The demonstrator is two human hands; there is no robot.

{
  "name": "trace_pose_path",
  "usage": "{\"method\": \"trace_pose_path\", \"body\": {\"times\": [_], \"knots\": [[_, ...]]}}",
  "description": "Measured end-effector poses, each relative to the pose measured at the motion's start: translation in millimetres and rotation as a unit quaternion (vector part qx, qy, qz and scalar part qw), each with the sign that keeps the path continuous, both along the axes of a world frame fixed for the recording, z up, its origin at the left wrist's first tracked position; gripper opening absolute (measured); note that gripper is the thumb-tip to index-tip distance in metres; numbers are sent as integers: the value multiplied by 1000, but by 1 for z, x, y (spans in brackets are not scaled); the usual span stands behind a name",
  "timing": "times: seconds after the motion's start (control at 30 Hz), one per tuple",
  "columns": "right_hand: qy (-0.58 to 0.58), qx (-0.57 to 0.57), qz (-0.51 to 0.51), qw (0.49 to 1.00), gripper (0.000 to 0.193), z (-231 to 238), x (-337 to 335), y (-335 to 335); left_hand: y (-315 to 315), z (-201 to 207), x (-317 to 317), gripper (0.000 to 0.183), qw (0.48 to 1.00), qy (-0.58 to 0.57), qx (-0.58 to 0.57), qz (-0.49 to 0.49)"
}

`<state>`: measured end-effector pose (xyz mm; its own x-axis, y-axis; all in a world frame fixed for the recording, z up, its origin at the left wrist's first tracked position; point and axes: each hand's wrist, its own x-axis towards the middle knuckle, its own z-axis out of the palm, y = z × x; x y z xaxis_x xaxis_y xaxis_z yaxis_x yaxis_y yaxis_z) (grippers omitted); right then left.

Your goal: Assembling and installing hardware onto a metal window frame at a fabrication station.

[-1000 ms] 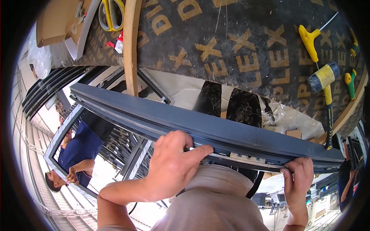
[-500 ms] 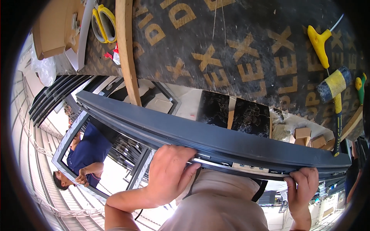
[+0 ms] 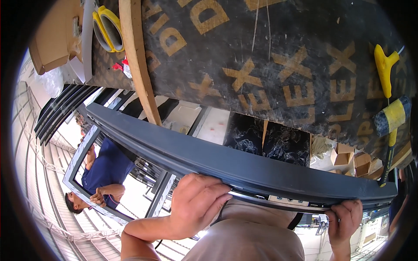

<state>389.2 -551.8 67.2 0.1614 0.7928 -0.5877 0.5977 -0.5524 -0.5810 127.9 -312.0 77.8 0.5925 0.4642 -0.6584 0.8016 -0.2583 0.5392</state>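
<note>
A long dark grey frame profile [image 3: 244, 162] lies across in front of me, along the near side of the bench. On its near side runs a thin dark strip with a shiny face [image 3: 278, 204], bowed slightly towards my body. My left hand [image 3: 198, 202] pinches the strip near the middle of the profile, fingers over the edge and thumb below. Near the right end, my right hand [image 3: 346, 219] has its fingers curled over the same strip. Between the hands a pale metal piece with holes [image 3: 287, 200] shows in the profile's channel. My fingertips are partly hidden.
The dark printed bench board [image 3: 196, 56] carries yellow-handled scissors [image 3: 108, 29], a wooden batten [image 3: 138, 61], a yellow T-handled tool [image 3: 384, 69] and a mallet [image 3: 392, 115]. At left another person [image 3: 106, 167] holds a film-edged frame [image 3: 69, 174]. Cardboard boxes [image 3: 362, 163] sit beyond the profile.
My view has shifted a little, so the bench tools appear farther right and lower. Both hands keep their grip on the strip, whose middle part sits somewhat closer to the profile.
</note>
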Motion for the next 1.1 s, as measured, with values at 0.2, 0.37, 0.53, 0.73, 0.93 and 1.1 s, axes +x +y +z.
{"method": "trace_pose_path", "body": {"times": [0.2, 0.37, 0.53, 0.73, 0.93, 1.1], "knots": [[-10, 0, 1, 1000, 25, 0, -2, 2, 4, 4, 7, 27, 997, 40, 12, -59], [-7, 15, -2, 1000, 25, -2, -3, 4, 5, 6, 9, 27, 995, 58, 23, -80], [-8, 32, -3, 999, 25, -2, -5, 2, 1, 9, 3, 28, 996, 40, 46, -67], [-106, 45, 50, 992, 17, 10, -6, 10, -20, 3, -1, 28, 993, 11, 109, -44], [-147, 10, 41, 988, 23, 17, -13, 0, -31, -2, -10, 23, 992, -22, 127, 5], [-135, 27, -1, 990, 21, 21, -20, 6, -36, -9, -14, 23, 989, -42, 142, 22]]}}
